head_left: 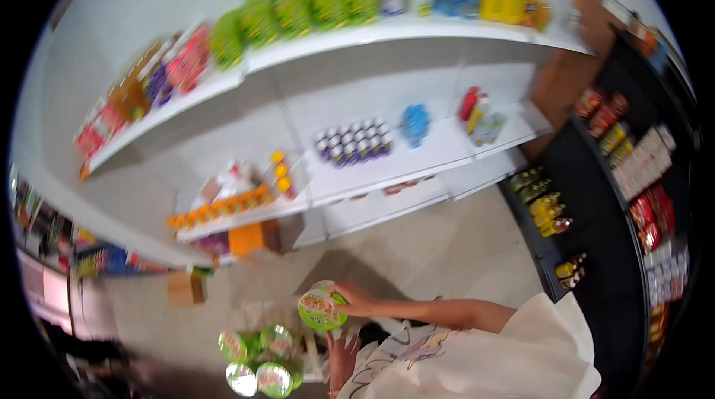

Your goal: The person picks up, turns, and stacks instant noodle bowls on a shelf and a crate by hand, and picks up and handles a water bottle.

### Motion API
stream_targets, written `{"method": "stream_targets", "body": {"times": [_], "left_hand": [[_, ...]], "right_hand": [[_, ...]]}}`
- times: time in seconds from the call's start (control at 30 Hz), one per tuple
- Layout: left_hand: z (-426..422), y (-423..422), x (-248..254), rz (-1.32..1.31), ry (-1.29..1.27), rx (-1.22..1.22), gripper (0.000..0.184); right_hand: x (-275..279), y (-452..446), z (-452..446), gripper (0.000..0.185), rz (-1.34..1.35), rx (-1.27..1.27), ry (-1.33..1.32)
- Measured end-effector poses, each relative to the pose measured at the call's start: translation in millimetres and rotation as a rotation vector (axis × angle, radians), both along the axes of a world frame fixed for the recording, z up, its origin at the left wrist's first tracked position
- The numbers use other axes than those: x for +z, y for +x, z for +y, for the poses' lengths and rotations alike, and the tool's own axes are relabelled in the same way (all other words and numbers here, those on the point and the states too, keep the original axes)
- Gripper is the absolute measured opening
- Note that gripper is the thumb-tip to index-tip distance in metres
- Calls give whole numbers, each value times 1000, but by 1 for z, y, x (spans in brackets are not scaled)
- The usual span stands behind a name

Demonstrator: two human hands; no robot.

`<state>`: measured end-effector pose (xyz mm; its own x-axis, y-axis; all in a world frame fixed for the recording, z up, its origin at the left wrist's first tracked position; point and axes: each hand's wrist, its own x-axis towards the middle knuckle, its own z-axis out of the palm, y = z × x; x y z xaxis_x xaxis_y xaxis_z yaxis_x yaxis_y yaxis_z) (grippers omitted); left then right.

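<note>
A round tub with a green and white lid (322, 307) is held in my right hand (353, 300), whose fingers grip its right edge. My left hand (343, 356) is just below the tub with its fingers apart, and one fingertip is at or near the tub's lower edge; contact is unclear. Several similar green-rimmed tubs (274, 380) are grouped to the left of my left hand, low in the view.
White shelves (387, 176) hold green packs (290, 12), dark-and-white bottles (356, 143) and orange-topped items (220, 208). Black shelving (596, 250) with packets and bottles stands at the right. A cardboard box (185, 289) sits on the floor at the left.
</note>
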<state>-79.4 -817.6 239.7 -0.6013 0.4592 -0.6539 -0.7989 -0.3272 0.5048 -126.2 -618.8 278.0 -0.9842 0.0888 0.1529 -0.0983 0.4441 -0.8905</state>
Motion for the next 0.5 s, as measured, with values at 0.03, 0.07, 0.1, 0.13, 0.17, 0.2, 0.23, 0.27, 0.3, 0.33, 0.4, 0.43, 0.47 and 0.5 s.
{"method": "stream_targets", "body": {"times": [0.03,0.07,0.1,0.13,0.17,0.2,0.23,0.27,0.3,0.33,0.4,0.43,0.47,0.5], "left_hand": [[15,1,-22,116,78,-115,73],[51,1,38,15,28,-126,72],[78,3,51,135,29,-216,68],[101,6,60,233,36,-329,68],[130,6,68,330,40,-437,68],[160,11,81,427,40,-542,68],[194,19,103,484,31,-638,66],[226,27,110,520,51,-723,67],[254,38,115,552,66,-810,67],[283,51,122,582,80,-898,68],[340,86,135,509,154,-968,67],[365,104,133,482,186,-1005,66],[388,120,129,453,219,-1044,66],[410,134,126,464,259,-1086,65]], "right_hand": [[12,21,31,35,8,-59,-21],[21,42,65,35,46,-143,6],[28,67,99,35,83,-220,30],[34,96,124,36,119,-291,51],[41,127,150,34,111,-380,-6],[48,161,174,32,104,-466,-67],[52,194,196,29,122,-496,-36],[55,226,219,25,138,-527,-2],[59,257,237,22,151,-559,26],[67,287,252,19,138,-604,37],[83,346,270,12,100,-701,45],[87,371,275,11,112,-771,30],[93,392,281,9,126,-844,15],[97,410,286,8,141,-920,7]]}}
